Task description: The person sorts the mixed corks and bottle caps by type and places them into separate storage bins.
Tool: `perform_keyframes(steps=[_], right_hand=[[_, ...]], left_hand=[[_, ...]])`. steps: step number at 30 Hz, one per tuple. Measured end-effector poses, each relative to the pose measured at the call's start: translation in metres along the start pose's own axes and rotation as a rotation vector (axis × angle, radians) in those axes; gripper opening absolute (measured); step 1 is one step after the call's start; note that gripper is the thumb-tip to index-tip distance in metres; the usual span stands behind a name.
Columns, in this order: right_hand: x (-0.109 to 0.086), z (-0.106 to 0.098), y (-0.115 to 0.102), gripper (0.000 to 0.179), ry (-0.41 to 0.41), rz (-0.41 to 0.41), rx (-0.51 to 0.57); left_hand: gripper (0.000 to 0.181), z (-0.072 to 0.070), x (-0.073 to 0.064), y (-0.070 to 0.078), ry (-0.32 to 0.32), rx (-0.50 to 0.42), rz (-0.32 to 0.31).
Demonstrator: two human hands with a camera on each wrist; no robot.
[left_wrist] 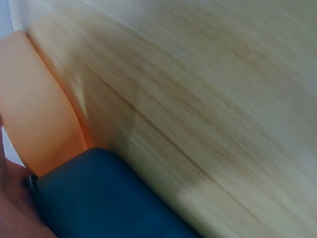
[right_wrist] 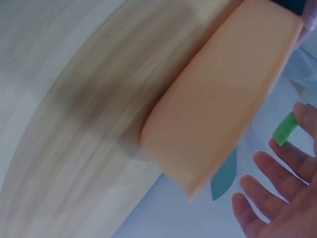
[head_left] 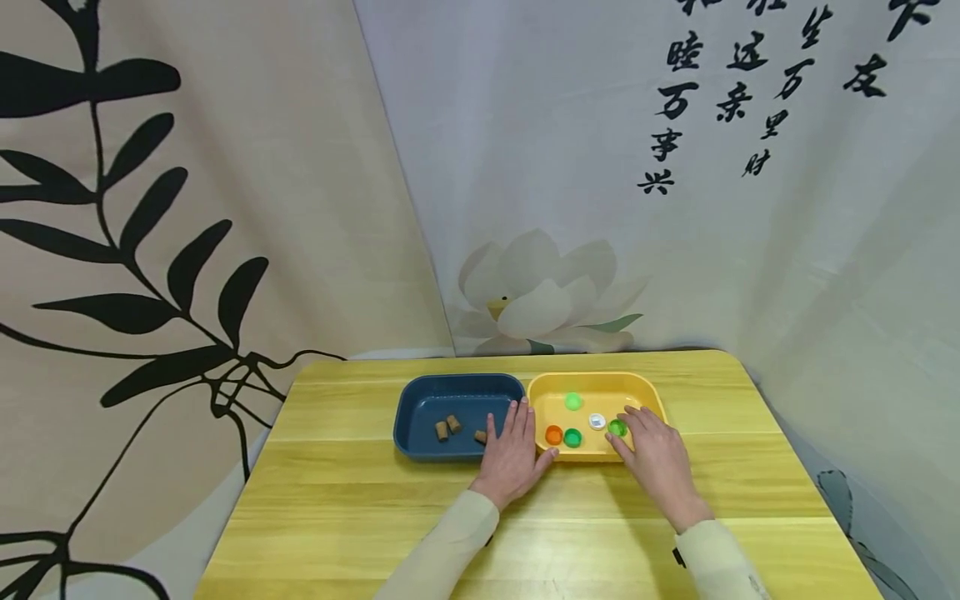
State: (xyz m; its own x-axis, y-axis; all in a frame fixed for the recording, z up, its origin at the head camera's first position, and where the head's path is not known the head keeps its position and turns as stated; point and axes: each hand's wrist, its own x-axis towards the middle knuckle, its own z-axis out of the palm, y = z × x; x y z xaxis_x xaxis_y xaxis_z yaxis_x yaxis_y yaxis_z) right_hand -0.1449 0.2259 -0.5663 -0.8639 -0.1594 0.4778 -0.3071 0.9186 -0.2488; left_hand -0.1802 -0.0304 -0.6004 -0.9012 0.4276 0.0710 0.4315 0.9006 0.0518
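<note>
My right hand point(head_left: 662, 450) pinches a green bottle cap point(head_left: 617, 427) between thumb and index finger, over the right part of the yellow tray point(head_left: 600, 383). In the right wrist view the same green cap point(right_wrist: 286, 130) sits between those fingertips, with the other fingers spread. My left hand point(head_left: 513, 458), its fingers straight, rests where the blue tray point(head_left: 420, 392) meets the yellow one. Inside the yellow tray lie a light green cap point(head_left: 573, 401), a white cap point(head_left: 597, 421), an orange cap point(head_left: 553, 435) and a dark green cap point(head_left: 573, 437).
Several brown corks lie in the blue tray, among them one cork point(head_left: 442, 431) at its middle and another cork point(head_left: 481, 436) beside my left fingers. Both trays stand side by side near the far edge of the wooden table point(head_left: 360, 517). Printed curtains hang behind it.
</note>
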Motion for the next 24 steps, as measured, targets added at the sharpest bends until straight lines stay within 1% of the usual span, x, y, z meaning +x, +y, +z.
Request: perform_keyframes(steps=[4, 7, 10, 16, 24], right_hand=[[0.005, 0.005, 0.01, 0.037, -0.017, 0.002, -0.034], [0.009, 0.008, 0.014, 0.038, -0.05, 0.008, -0.052], [0.012, 0.01, 0.015, 0.039, -0.106, 0.026, -0.055], [0.021, 0.015, 0.014, 0.04, -0.246, 0.093, -0.052], [0.029, 0.02, 0.012, 0.046, -0.351, 0.172, -0.021]], left_hand=[[0.085, 0.002, 0.003, 0.001, -0.027, 0.014, -0.003], [0.085, 0.002, 0.004, 0.002, -0.032, 0.029, -0.005], [0.085, 0.002, 0.004, 0.003, -0.03, 0.041, -0.006], [0.085, 0.003, 0.005, 0.003, -0.017, 0.044, -0.005], [0.085, 0.005, 0.006, 0.003, -0.019, 0.045, -0.006]])
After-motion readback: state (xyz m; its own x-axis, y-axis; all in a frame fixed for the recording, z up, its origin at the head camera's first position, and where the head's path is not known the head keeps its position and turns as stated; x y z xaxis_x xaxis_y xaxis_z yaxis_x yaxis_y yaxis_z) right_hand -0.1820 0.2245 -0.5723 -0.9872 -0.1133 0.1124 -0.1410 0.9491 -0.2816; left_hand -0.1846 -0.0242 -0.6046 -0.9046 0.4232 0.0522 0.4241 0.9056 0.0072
